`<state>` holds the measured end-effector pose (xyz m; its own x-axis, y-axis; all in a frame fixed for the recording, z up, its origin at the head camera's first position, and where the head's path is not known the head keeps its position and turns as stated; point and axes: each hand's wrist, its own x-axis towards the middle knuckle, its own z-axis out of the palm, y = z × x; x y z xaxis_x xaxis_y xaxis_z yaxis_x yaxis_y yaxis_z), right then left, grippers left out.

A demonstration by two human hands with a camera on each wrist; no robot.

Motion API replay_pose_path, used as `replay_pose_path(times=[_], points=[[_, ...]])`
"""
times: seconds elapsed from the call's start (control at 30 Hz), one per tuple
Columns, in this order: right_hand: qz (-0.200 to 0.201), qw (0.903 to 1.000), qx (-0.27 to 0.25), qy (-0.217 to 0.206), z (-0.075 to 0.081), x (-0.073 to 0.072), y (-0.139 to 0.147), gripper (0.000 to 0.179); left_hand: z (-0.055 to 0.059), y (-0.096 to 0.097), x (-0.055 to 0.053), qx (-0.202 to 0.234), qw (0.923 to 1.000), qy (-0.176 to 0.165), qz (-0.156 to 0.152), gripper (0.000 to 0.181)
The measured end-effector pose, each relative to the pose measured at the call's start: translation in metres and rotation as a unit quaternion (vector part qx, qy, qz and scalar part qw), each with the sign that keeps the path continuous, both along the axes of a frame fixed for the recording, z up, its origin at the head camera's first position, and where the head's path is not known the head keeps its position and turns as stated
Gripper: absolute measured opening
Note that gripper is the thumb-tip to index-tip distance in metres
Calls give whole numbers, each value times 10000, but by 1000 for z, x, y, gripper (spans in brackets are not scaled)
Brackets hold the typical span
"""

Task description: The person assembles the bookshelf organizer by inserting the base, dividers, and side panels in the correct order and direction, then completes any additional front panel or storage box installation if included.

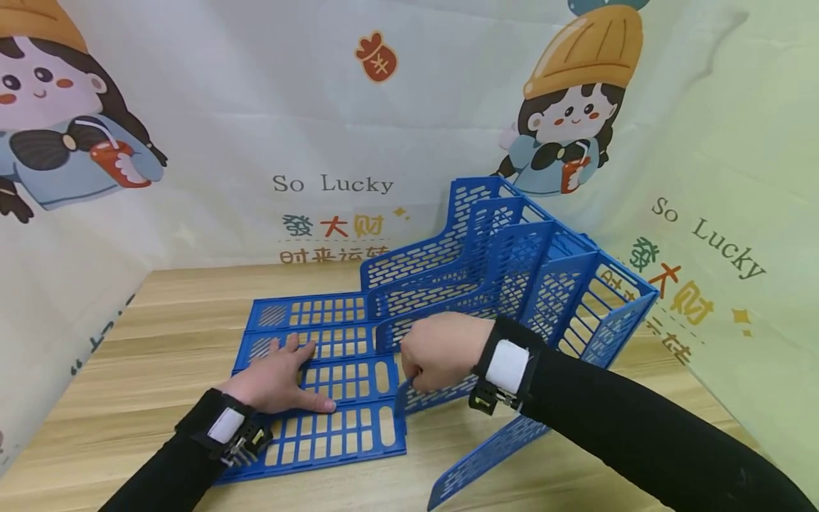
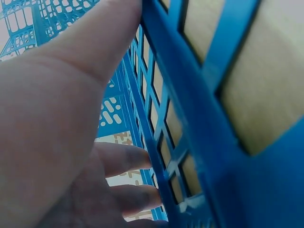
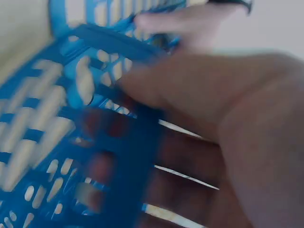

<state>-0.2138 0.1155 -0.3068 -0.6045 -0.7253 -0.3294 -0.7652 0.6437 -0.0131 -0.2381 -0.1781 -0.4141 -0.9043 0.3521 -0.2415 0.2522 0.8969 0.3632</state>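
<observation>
A blue plastic slotted desk file rack spreads across the table, its grid base (image 1: 357,404) lying flat at left and its divider panels (image 1: 419,259) standing at right. My left hand (image 1: 275,377) rests on the base with fingers spread and thumb pointing right. In the left wrist view, the thumb and fingertips touch the blue lattice. My right hand (image 1: 444,352) grips the lower front end of one divider (image 3: 133,166), fingers curled behind it and thumb on the near side. The outermost side panel (image 1: 483,451) swings out toward the front, beneath the right forearm.
The rack stands on a wood-grain table (image 1: 121,398). A white printed cloth (image 1: 224,142) hangs behind and along both sides, close to the rack's tall back. Straps with small devices sit on both wrists.
</observation>
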Motion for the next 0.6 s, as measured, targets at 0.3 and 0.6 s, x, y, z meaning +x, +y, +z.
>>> replay_pose_path(times=[0.3,0.6], points=[[-53,9983,-15,578,-12,-15,-17,45,-2,-1,1,25,10000,-56,17,130],[-278,9874,368,1512,-11,-12,-23,11,1,-1,-3,42,10000,-6,17,131]])
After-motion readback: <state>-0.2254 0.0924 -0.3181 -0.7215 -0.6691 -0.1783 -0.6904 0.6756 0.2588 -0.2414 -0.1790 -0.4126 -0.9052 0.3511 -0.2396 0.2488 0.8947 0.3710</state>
